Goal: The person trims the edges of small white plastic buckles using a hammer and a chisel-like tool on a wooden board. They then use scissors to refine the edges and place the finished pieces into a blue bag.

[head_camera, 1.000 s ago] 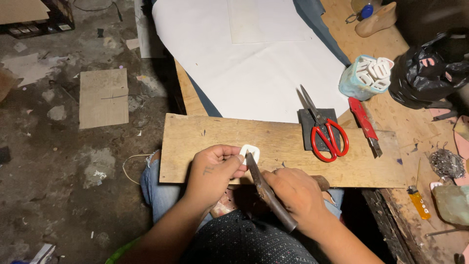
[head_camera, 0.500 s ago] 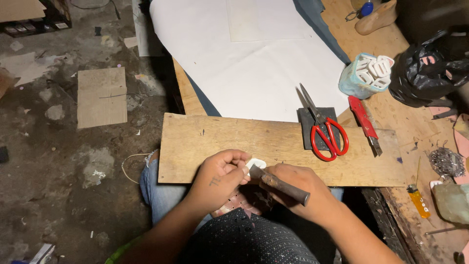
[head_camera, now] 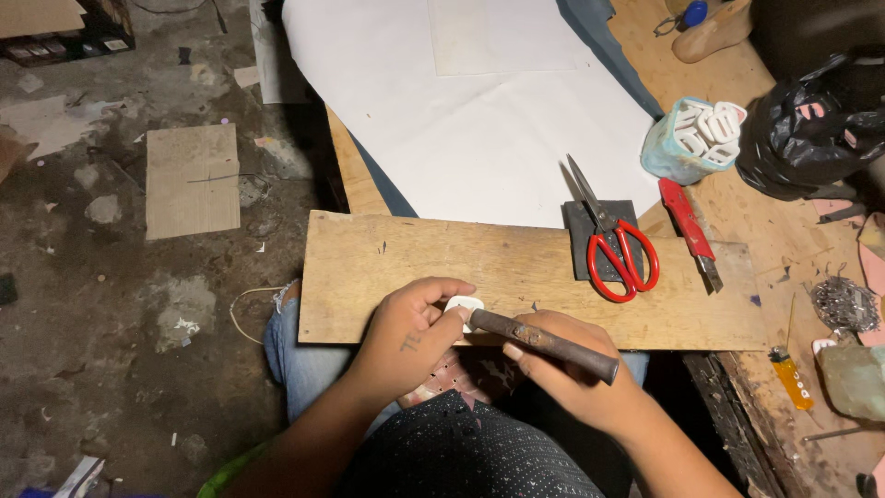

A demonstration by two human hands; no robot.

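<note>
My left hand [head_camera: 411,328] pinches a small white piece [head_camera: 464,305] against the near edge of a wooden board [head_camera: 516,267] that lies across my lap. My right hand [head_camera: 567,373] grips a dark, rusty-handled tool [head_camera: 546,340]. The tool lies nearly level, pointing left, with its tip at the white piece. The tool's working end is hidden behind my left fingers.
Red-handled scissors [head_camera: 616,244] rest on a dark square pad on the board's right part. A red utility knife [head_camera: 691,231], a pale blue cup of white pieces [head_camera: 693,138], a black plastic bag [head_camera: 811,120] and a large white sheet [head_camera: 489,101] lie beyond. Bare dirty floor to the left.
The tool has swung from steeply angled to nearly level, tip at the white piece. My left hand has slid down to the board's near edge, still pinching the piece.
</note>
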